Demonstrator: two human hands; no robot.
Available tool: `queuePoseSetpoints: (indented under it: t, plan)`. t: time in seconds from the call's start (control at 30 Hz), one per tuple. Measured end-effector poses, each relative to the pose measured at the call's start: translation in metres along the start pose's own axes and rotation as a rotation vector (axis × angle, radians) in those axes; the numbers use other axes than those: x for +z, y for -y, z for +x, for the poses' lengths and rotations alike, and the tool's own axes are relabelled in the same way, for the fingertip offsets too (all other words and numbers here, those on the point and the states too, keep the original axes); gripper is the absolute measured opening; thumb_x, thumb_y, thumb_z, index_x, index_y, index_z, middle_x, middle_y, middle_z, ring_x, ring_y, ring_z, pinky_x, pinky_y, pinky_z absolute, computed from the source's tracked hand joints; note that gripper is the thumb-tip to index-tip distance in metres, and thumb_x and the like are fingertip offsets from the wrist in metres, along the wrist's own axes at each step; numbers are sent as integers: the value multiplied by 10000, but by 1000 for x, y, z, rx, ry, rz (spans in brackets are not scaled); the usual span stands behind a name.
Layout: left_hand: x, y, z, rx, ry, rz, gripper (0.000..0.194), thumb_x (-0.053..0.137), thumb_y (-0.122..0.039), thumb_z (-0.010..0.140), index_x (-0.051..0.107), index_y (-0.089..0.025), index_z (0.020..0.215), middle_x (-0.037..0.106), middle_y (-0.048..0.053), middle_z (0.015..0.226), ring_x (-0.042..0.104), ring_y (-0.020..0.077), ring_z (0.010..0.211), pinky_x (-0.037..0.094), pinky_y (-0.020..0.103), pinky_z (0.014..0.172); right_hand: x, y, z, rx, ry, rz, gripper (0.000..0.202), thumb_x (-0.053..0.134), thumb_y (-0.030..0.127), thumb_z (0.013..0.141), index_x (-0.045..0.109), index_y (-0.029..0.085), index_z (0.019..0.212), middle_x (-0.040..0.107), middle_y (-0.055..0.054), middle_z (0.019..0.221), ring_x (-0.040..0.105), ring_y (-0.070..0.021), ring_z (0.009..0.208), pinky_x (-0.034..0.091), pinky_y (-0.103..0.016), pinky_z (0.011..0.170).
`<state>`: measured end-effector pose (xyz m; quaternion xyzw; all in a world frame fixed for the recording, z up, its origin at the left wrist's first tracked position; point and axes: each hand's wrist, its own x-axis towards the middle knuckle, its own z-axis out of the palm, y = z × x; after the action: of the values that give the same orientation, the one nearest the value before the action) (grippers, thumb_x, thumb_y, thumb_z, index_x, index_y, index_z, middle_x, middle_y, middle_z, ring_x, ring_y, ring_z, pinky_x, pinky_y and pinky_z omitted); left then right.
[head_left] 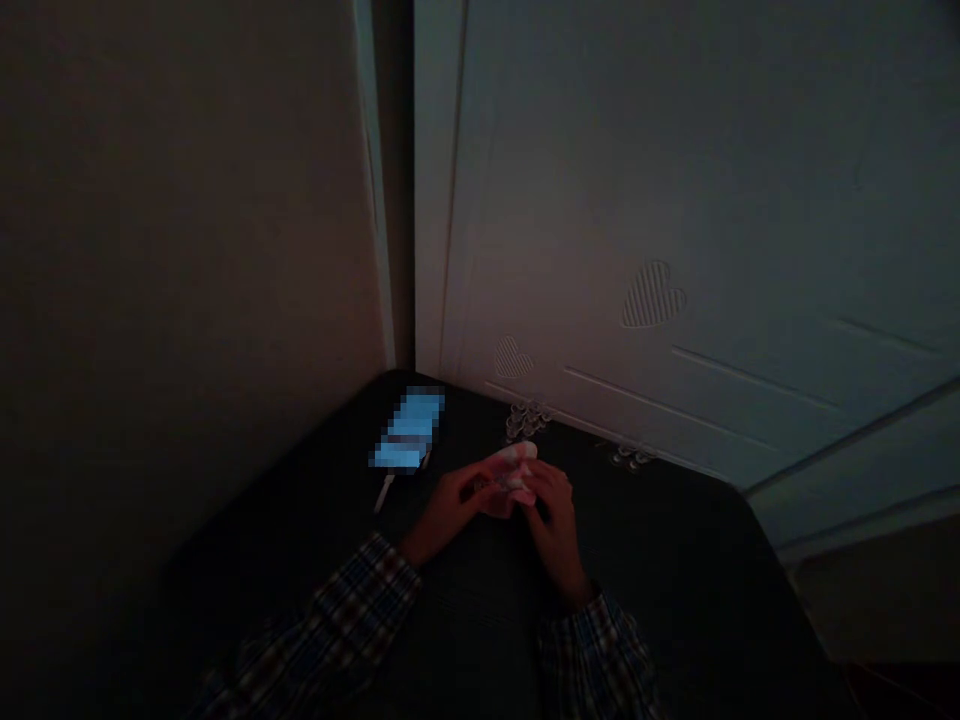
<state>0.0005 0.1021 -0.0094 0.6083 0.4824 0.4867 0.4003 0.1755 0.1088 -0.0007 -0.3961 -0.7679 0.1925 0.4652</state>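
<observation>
A small pink and white cloth [517, 455] is held over the dark table between my two hands. My left hand [456, 505] grips its left side, fingers and thumb closed on it. My right hand [553, 508] pinches the right side, its fingertips near the cloth's middle. Something small and shiny shows by my left fingers, too dim to make out. Beyond the cloth lies a cluster of small round shiny pieces [527, 420], and a smaller group of similar pieces [631, 457] sits farther right.
A lit phone [411, 430] lies at the back left of the dark table [480, 620], with a white cable [385, 493] at its lower end. Behind the table stands a pale panel [570, 200] with raised hearts. A wall [187, 250] rises on the left.
</observation>
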Motion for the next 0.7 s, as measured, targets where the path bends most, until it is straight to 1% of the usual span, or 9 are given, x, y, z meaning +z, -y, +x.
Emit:
queuePoseSetpoints:
  t: [0.1, 0.2, 0.23, 0.3, 0.37, 0.43, 0.5, 0.6, 0.7]
  plan:
    - [-1, 4, 0, 31, -44, 45, 232, 549, -377, 782, 609, -157, 825, 622, 18, 749, 546, 148, 667, 406, 240, 611, 4, -4, -1, 76, 16, 126, 199, 491, 286, 867, 636, 245, 996, 616, -51, 1097, 517, -207, 1071, 355, -410, 942]
    - [-2, 2, 0, 51, -55, 104, 231, 542, -373, 786, 616, -156, 808, 616, 23, 744, 538, 153, 674, 397, 241, 614, 6, -2, -1, 183, 22, 263, 322, 344, 306, 922, 650, 219, 973, 617, -59, 1081, 537, -191, 1045, 393, -367, 920]
    - [-2, 1, 0, 57, -53, 116, 229, 538, -373, 788, 617, -158, 801, 610, 20, 732, 532, 152, 669, 391, 239, 609, 7, 0, 0, 214, 29, 305, 340, 326, 312, 926, 647, 212, 976, 617, -60, 1071, 546, -187, 1027, 407, -351, 904]
    - [-2, -3, 0, 59, -52, 132, 226, 534, -373, 790, 616, -163, 782, 595, 13, 702, 520, 149, 655, 381, 234, 593, 7, 3, 1, 255, 48, 368, 310, 359, 324, 916, 633, 205, 999, 618, -57, 1039, 562, -180, 982, 433, -321, 864]
    - [-2, -5, 0, 51, -58, 140, 227, 537, -377, 787, 615, -164, 770, 581, 8, 677, 511, 146, 641, 372, 232, 579, 9, 3, 3, 256, 76, 388, 258, 435, 332, 885, 625, 204, 1004, 619, -48, 992, 571, -176, 933, 446, -300, 825]
    - [-2, -4, 0, 45, -66, 140, 231, 540, -384, 785, 615, -165, 773, 573, 4, 665, 504, 142, 629, 368, 231, 571, 10, 0, 4, 238, 85, 358, 224, 506, 331, 846, 630, 208, 986, 619, -37, 956, 571, -173, 896, 450, -289, 793]
    - [-1, -3, 1, 45, -70, 133, 236, 544, -391, 783, 615, -166, 787, 572, 1, 669, 501, 140, 626, 366, 231, 570, 11, -5, 3, 225, 66, 296, 205, 547, 318, 818, 637, 216, 972, 618, -34, 958, 565, -175, 893, 446, -288, 786]
    - [0, -1, 0, 51, -47, 121, 246, 547, -400, 782, 611, -163, 778, 575, 0, 674, 497, 137, 628, 362, 230, 574, 11, -8, 2, 213, 43, 230, 181, 558, 299, 810, 646, 220, 947, 614, -37, 963, 558, -179, 906, 433, -300, 808]
    - [0, -2, -1, 52, -11, 114, 246, 549, -400, 780, 607, -161, 772, 582, 2, 679, 491, 132, 616, 355, 229, 564, 10, -5, 2, 210, 44, 240, 166, 559, 295, 811, 646, 216, 928, 606, -37, 951, 557, -177, 906, 429, -299, 813]
